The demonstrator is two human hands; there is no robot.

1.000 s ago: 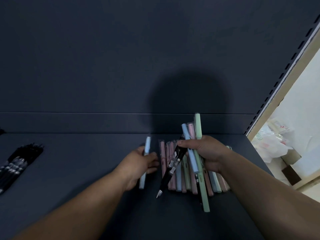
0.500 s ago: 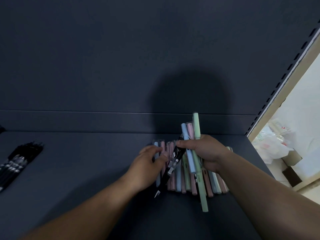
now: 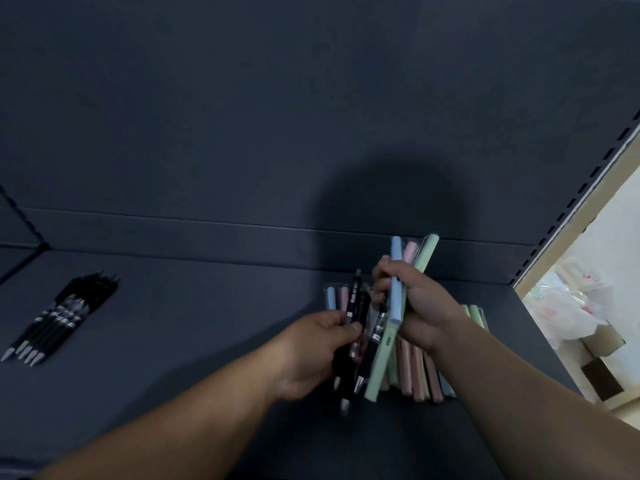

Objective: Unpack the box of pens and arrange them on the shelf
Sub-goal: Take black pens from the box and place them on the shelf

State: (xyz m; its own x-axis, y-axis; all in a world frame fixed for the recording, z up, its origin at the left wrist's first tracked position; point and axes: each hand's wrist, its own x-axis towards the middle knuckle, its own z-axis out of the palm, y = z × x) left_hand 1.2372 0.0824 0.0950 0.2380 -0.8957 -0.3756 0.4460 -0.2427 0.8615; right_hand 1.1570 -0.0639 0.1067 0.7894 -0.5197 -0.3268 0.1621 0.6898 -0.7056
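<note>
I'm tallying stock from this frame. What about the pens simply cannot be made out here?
Head view:
1. Pastel row lying down: count hidden behind the right hand and its held pastel pens.
2. Black pens pinched by the left hand: motion-blurred, number unclear.
3. Far-left black pens: printing too small to read.

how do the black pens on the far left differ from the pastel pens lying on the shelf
The black pens are dark with pale tips; the pastel pens are blue, pink and green. The black pens lie slanted, bunched; the pastel pens lie side by side. The black pens lie well away from the right hand; the pastel pens sit partly under it. Both rest on the shelf.
</note>
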